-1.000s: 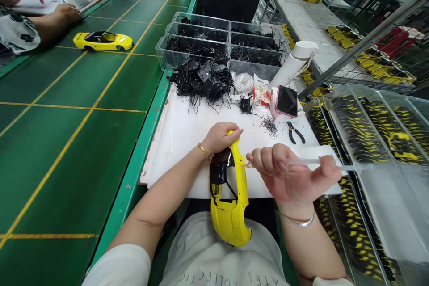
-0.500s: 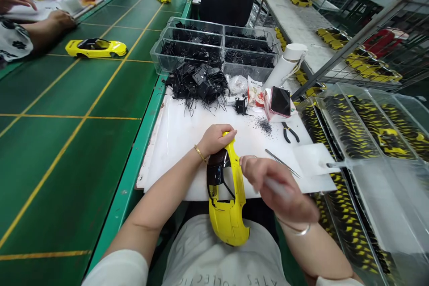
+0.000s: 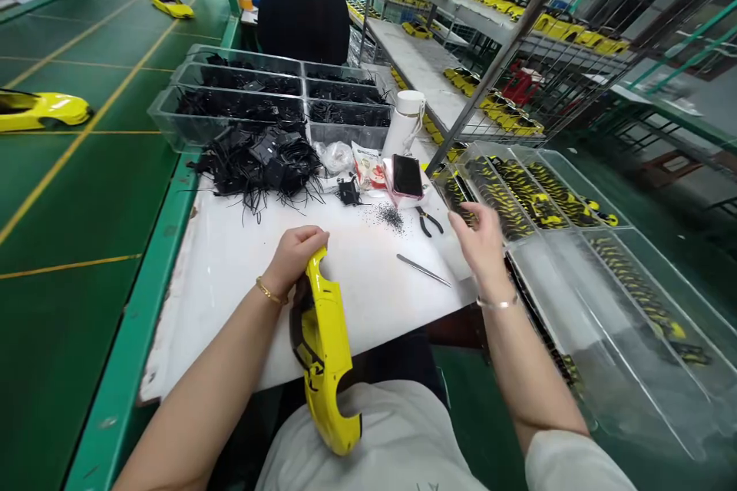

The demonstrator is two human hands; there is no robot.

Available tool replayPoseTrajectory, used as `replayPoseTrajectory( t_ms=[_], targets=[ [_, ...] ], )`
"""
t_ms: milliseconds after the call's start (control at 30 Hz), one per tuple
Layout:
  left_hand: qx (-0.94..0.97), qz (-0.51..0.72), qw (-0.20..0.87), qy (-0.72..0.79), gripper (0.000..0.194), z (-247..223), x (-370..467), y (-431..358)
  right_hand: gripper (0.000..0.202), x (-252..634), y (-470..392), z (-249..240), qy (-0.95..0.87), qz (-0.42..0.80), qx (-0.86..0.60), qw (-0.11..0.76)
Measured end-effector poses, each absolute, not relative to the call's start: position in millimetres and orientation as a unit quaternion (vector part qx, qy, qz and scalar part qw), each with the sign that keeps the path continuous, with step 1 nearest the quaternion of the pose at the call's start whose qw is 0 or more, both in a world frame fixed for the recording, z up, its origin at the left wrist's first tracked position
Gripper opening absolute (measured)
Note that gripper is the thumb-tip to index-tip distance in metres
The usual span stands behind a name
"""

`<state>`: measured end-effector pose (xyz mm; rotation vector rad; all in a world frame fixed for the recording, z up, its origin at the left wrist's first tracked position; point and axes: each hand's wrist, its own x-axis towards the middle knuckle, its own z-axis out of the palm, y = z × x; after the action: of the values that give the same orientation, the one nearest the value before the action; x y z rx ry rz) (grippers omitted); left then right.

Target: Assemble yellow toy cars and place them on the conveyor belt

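A yellow model car body [image 3: 331, 337] is gripped at its far end by my left hand [image 3: 299, 253], fingers wrapped round it. It is tilted on its side, and its near end rests close to my shirt. My right hand [image 3: 480, 245] is raised over the table's right edge, thumb and fingers apart, with nothing visible between them. Just beyond it stands a clear divided tray [image 3: 576, 238] with rows of black-and-yellow parts. Tweezers [image 3: 423, 270] and black-handled pliers [image 3: 429, 222] lie left of this hand, near a scatter of tiny black screws [image 3: 390, 217].
A heap of black wired parts [image 3: 265, 157] lies before clear bins [image 3: 166, 119]. A white bottle [image 3: 404, 126] and a phone [image 3: 406, 175] stand at the back. The green conveyor [image 3: 57, 337] runs on the left, metal shelving [image 3: 489, 61] on the right. A person [image 3: 302, 15] sits ahead.
My view has swung right. My right hand has left the car body and moved right towards the tray, its fingers now apart. My left hand keeps the body, now rolled more onto its side.
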<state>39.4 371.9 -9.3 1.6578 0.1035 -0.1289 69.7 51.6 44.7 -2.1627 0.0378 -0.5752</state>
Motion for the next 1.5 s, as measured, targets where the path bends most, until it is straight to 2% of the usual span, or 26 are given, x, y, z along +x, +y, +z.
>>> replayPoseTrajectory(
  t_ms=[33,100,200,267,300,333,400,533,600,700,800,1000,1200,1500],
  targets=[
    [0.736,-0.054,0.674,0.046,0.031,-8.9,39.0,371.5,0.049,53.7,54.2,41.0,0.000,-0.255,-0.879,0.402],
    [0.738,-0.049,0.672,0.043,0.032,-8.0,38.5,370.1,0.041,20.2,57.5,31.9,-0.072,-0.261,-0.932,0.243],
    [0.749,-0.054,0.659,0.034,0.033,-6.4,38.1,367.1,0.033,-15.7,60.3,9.4,-0.138,-0.127,-0.982,-0.003],
    [0.756,-0.058,0.651,0.031,0.034,-5.8,37.8,365.5,0.041,-23.9,61.6,-5.4,-0.128,-0.050,-0.986,-0.092],
    [0.757,-0.058,0.650,0.031,0.034,-5.6,37.6,365.0,0.044,-23.5,61.9,-10.0,-0.123,-0.031,-0.986,-0.106],
    [0.757,-0.057,0.650,0.033,0.035,-5.4,37.4,364.8,0.044,-20.5,61.9,-12.1,-0.126,-0.023,-0.987,-0.095],
    [0.758,-0.057,0.649,0.039,0.035,-4.9,36.8,364.8,0.038,-8.1,61.4,-9.8,-0.151,-0.022,-0.988,0.006],
    [0.769,-0.064,0.635,0.038,0.035,-2.5,36.3,364.2,0.016,30.2,66.2,-3.0,-0.135,-0.053,-0.913,0.382],
    [0.773,-0.063,0.630,0.037,0.035,-1.4,36.4,363.3,0.016,48.6,72.9,-10.2,-0.063,-0.068,-0.850,0.518],
    [0.776,-0.061,0.626,0.043,0.035,-0.9,36.3,362.0,0.024,66.8,82.2,-31.4,0.031,-0.071,-0.788,0.611],
    [0.786,-0.061,0.614,0.043,0.035,-0.3,35.9,361.6,0.025,72.7,83.7,-48.1,0.056,-0.068,-0.776,0.624],
    [0.803,-0.059,0.592,0.034,0.035,1.5,35.2,362.4,0.023,66.7,82.0,-45.1,0.045,-0.079,-0.823,0.560],
    [0.806,-0.057,0.588,0.035,0.035,0.8,35.2,362.8,0.026,63.7,90.5,-41.4,0.082,-0.119,-0.807,0.573],
    [0.809,-0.056,0.585,0.032,0.035,1.1,36.5,362.1,0.024,69.8,89.1,-46.1,0.060,-0.109,-0.821,0.557]
  ],
)
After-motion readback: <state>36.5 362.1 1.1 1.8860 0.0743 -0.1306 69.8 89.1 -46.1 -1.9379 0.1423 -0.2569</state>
